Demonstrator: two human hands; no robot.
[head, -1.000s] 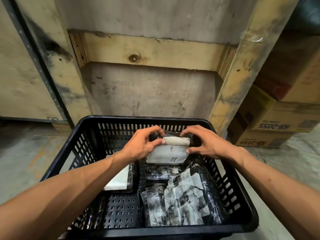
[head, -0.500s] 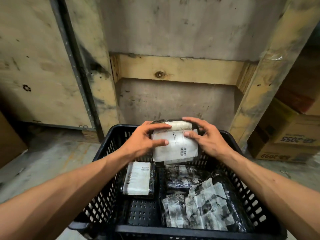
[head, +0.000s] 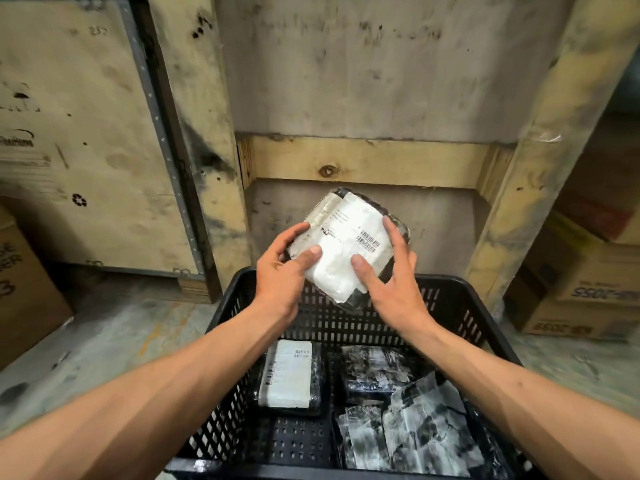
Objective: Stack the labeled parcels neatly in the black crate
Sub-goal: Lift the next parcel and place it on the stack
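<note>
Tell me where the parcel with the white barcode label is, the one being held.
In the head view the held parcel sits centre frame, tilted, raised above the far rim of the black crate, between the left hand and right hand.

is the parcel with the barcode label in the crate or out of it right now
Out. The parcel is held tilted above the black crate's far rim, gripped by the left hand and right hand.

Your forearms reach in from seven and five o'clock, wrists converging toward twelve. Your left hand (head: pixel 282 271) curls with thumb forward; your right hand (head: pixel 388 282) spreads its fingers, thumb pressing, both gripping one load.
</note>
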